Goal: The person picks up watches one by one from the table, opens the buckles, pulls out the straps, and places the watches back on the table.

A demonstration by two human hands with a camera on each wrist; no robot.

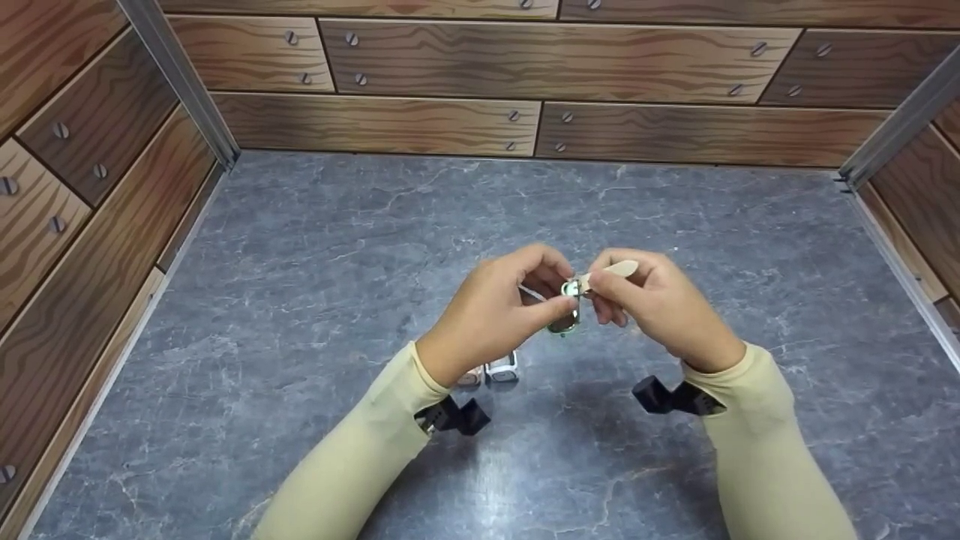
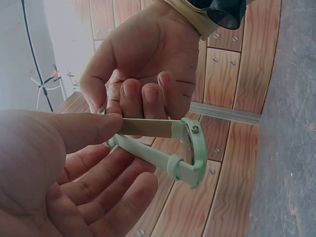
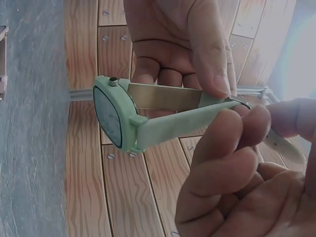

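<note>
A wristwatch (image 3: 109,114) with a mint green case and strap hangs between both hands, its strap bent into a loop. My left hand (image 1: 491,311) pinches the strap near the metal buckle (image 3: 240,101), thumb on one side and fingers on the other. With thumb and fingers, my right hand (image 1: 664,304) grips the strap's free end (image 1: 622,268), whose pale tip sticks out past the fingers. The case hangs below the hands in the head view, partly behind the left thumb. In the left wrist view, the side crown (image 2: 195,129) shows on the case.
Two more watches lie on the grey marbled tabletop (image 1: 337,247) below the left wrist: a white one (image 1: 502,367) and a pinkish one (image 1: 470,376), partly hidden by the left wrist. Wood-patterned walls (image 1: 435,60) enclose the table at the back and sides.
</note>
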